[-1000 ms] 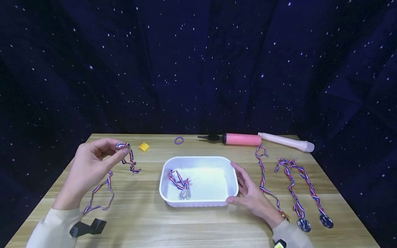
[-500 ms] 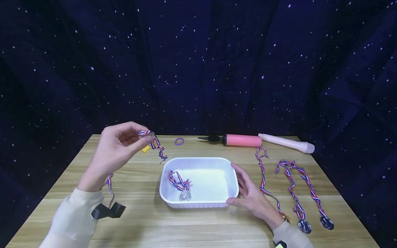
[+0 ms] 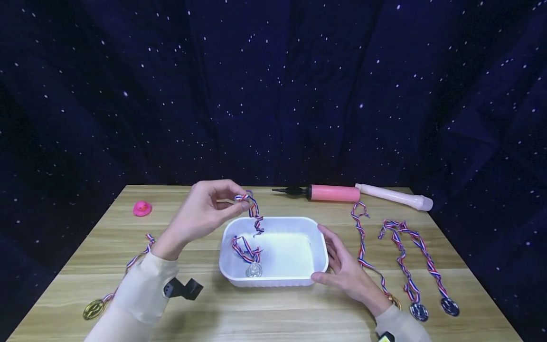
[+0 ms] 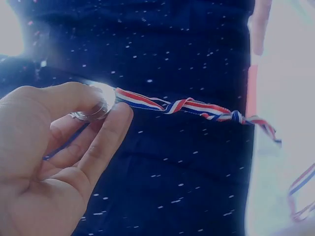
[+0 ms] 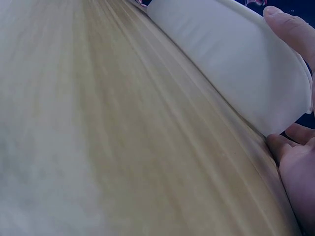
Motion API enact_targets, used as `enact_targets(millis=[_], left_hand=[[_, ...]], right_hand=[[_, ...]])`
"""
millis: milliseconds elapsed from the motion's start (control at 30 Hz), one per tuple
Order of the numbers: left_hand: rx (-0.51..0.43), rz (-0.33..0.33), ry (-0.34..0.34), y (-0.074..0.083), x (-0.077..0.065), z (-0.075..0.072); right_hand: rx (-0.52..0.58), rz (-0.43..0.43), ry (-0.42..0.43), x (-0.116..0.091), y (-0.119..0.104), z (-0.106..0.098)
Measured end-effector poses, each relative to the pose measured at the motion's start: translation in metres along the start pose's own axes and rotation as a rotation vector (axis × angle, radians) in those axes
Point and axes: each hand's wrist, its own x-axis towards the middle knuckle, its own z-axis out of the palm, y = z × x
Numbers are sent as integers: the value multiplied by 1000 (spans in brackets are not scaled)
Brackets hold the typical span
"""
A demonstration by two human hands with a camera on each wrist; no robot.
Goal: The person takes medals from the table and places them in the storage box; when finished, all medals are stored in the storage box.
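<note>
My left hand [image 3: 204, 211] pinches a silver medal [image 4: 104, 94] between thumb and fingers, above the back left of a white plastic tub [image 3: 273, 281]. Its red, white and blue ribbon [image 3: 258, 222] dangles over the tub's back rim. Inside the tub, toward the left, lies another silver medal [image 3: 254, 270] with a crumpled ribbon [image 3: 245, 251]. My right hand [image 3: 347, 268] grips the tub's right end, thumb at the front corner and fingers along the side. In the right wrist view the tub's outer wall [image 5: 236, 59] rests on the wooden table.
A gold medal [image 3: 93, 309] and a pink rubber duck [image 3: 142, 208] lie at left. Along the back are a pink hand pump [image 3: 335, 193] and a pale tube [image 3: 393, 195]. At right lie a gold medal [image 3: 396, 302] and two dark-looking medals [image 3: 419, 311] with ribbons.
My left hand has carried its medal rightward from the table's left side to over the tub. The duck and the left gold medal came into view. My right hand stays on the tub.
</note>
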Motion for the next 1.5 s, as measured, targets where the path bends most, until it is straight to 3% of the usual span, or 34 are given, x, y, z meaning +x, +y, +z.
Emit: enact_targets(millis=[267, 533, 900, 1167, 1500], left_hand=[[-17, -69, -97, -23, 1, 26], [208, 8, -136, -47, -5, 45], [199, -81, -323, -70, -9, 61], [274, -58, -407, -77, -14, 67], [315, -95, -448, -75, -20, 70]], right_hand=[[-3, -3, -2, 0, -1, 0], [16, -13, -7, 0, 0, -1], [16, -26, -21, 1, 4, -1], [9, -22, -16, 0, 2, 0], [2, -8, -15, 0, 2, 0]])
